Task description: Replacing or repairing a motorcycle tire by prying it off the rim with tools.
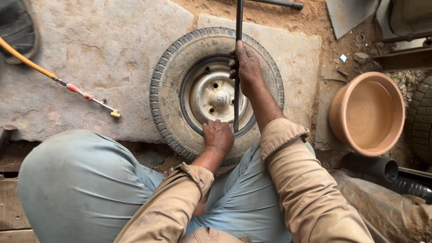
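Terracotta basin (pixel 368 113) right; yellow hose (pixel 27 60), perhaps an air line, left

A worn, dusty tyre (pixel 173 96) on a cream steel rim (pixel 216 95) lies flat on stone; a long dark iron bar (pixel 237 67) stands upright, its tip at the rim's near edge.

Iron bar (pixel 237 67): upper end cut off by the top edge; lower tip hidden where it meets the wheel rim (pixel 216 96). Tyre (pixel 173 67): near sidewall hidden under the left hand (pixel 218 136) and knees. Orange hose (pixel 27 60), second tyre (pixel 422 119), black pipe (pixel 375 165): each cut by the frame edge.
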